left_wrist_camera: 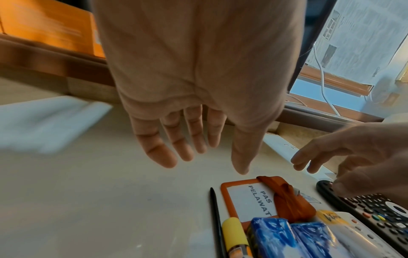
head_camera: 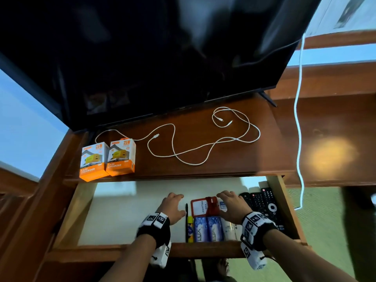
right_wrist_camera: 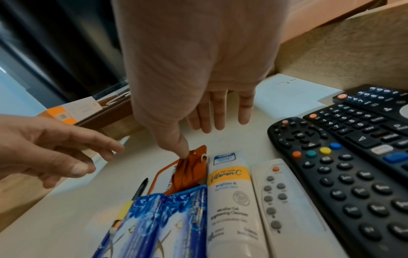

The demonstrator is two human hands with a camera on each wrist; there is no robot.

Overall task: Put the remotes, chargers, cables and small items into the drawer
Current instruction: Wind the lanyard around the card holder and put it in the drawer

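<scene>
Head view: both hands over the open drawer (head_camera: 81,202), nothing gripped. Left hand (head_camera: 173,206) palm down, fingers straight and slightly spread, above the bare pale drawer floor, just left of the black pen (head_camera: 186,220). Right hand (head_camera: 232,206) also loose and open, fingers stretched forward; thumb tip touching the orange strap (right_wrist_camera: 192,167) of the badge holder (left_wrist_camera: 249,200), seen from the right wrist; the other fingers clear of everything.

Right half of the drawer packed in a row: pen, then yellow marker (head_camera: 190,228), two blue soap packs (head_camera: 207,228) side by side, white tube (right_wrist_camera: 229,200), white remote (right_wrist_camera: 278,200), then three black remotes (head_camera: 264,206) against the right wall. Badge holder flat behind the soap packs, card reading PAS PELAWAT.

Still outside the drawer, on the wooden shelf (head_camera: 234,159) above it: two orange charger boxes (head_camera: 107,157) standing upright side by side at the left, touching; a white cable (head_camera: 203,143) lying in loose loops to their right. A second white cable (head_camera: 299,119) hanging down at the right, past the shelf edge. Large dark television (head_camera: 152,53) standing at the back of the shelf
</scene>
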